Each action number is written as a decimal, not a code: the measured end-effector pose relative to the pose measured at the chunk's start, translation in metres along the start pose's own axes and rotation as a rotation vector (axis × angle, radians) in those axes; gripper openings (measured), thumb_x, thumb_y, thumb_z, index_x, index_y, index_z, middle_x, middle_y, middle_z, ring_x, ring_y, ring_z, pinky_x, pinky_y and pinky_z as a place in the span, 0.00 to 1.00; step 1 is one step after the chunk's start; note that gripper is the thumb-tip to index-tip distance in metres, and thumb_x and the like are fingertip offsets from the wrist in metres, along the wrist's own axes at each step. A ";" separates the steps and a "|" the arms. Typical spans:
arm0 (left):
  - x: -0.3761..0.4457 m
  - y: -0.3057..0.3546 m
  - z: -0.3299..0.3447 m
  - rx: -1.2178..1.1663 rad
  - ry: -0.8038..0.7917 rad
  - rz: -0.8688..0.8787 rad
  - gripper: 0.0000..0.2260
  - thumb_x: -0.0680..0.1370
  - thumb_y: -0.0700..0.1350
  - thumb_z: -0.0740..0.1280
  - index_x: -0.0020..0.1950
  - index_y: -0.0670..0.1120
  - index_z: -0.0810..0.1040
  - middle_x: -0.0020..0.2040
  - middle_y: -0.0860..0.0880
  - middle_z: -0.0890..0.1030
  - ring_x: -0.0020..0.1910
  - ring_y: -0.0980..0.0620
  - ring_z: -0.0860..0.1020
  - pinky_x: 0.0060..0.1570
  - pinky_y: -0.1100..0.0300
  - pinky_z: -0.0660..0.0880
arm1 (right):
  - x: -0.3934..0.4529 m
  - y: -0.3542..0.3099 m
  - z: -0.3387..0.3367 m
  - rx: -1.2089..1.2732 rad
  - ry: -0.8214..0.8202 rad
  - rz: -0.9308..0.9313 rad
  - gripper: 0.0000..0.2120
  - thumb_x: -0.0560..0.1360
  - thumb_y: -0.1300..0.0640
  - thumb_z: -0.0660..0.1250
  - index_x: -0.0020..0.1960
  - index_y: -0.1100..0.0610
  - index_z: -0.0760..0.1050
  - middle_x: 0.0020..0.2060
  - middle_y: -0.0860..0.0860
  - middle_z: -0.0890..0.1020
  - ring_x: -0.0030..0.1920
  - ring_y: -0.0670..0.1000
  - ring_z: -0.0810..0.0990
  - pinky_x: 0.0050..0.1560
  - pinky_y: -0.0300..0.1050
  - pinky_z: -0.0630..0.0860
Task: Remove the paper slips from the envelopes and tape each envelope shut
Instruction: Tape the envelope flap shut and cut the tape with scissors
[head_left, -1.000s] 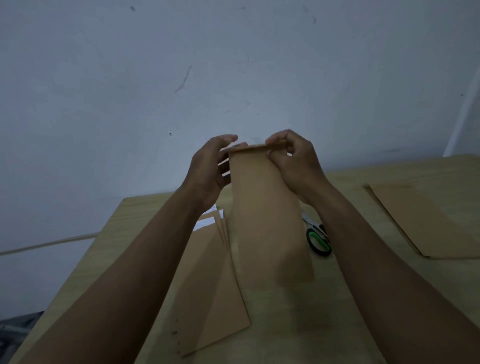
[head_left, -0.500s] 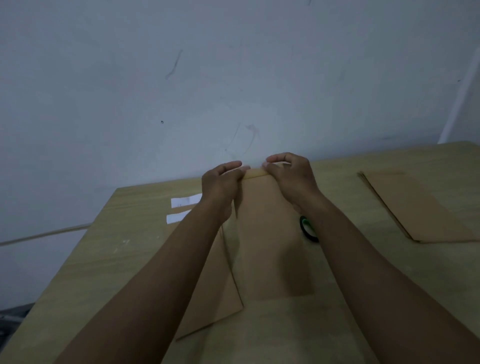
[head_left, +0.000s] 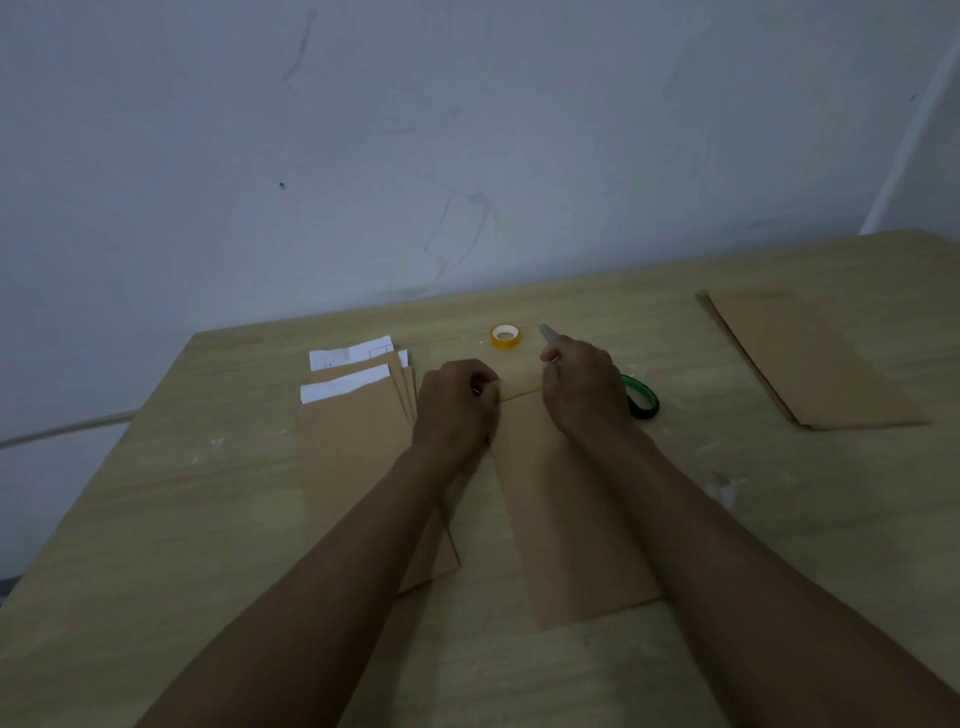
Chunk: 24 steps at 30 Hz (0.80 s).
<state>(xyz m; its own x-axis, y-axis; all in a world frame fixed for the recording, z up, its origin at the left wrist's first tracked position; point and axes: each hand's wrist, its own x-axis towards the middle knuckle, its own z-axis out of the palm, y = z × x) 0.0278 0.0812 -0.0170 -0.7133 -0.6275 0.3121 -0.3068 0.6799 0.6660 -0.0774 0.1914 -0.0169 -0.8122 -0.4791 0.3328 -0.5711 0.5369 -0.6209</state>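
Brown paper envelope (head_left: 566, 519) lies flat mid-table, thin, light and bendy, so hold it at its folded far edge, where your left hand (head_left: 457, 402) and right hand (head_left: 584, 387) both pinch it with curled fingers

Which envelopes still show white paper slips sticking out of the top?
The fanned stack of envelopes left of the left hand; white slips poke from its far ends. The right-hand stack shows none.
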 end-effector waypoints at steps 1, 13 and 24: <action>-0.002 -0.001 0.003 0.038 -0.006 0.021 0.06 0.77 0.41 0.69 0.51 0.45 0.85 0.47 0.48 0.85 0.46 0.53 0.80 0.48 0.61 0.76 | -0.001 0.002 0.001 -0.047 0.000 -0.020 0.08 0.77 0.61 0.61 0.52 0.55 0.79 0.51 0.56 0.82 0.52 0.58 0.79 0.51 0.49 0.74; 0.021 -0.008 -0.003 0.155 0.011 0.006 0.11 0.77 0.51 0.68 0.54 0.49 0.85 0.57 0.48 0.83 0.57 0.48 0.78 0.54 0.52 0.75 | 0.026 -0.008 0.002 -0.184 -0.036 0.139 0.11 0.77 0.47 0.63 0.51 0.51 0.80 0.52 0.50 0.82 0.57 0.56 0.78 0.57 0.51 0.70; 0.068 -0.024 0.007 0.056 0.077 -0.031 0.10 0.79 0.48 0.68 0.58 0.47 0.83 0.55 0.48 0.83 0.52 0.52 0.79 0.52 0.54 0.76 | 0.080 -0.023 0.038 -0.135 -0.148 0.217 0.19 0.74 0.42 0.65 0.58 0.52 0.78 0.58 0.52 0.81 0.60 0.57 0.77 0.60 0.52 0.69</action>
<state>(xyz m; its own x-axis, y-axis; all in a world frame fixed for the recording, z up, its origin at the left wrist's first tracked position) -0.0175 0.0251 -0.0163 -0.6530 -0.6746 0.3443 -0.3644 0.6784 0.6379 -0.1246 0.1141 -0.0031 -0.8966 -0.4337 0.0897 -0.4048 0.7203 -0.5633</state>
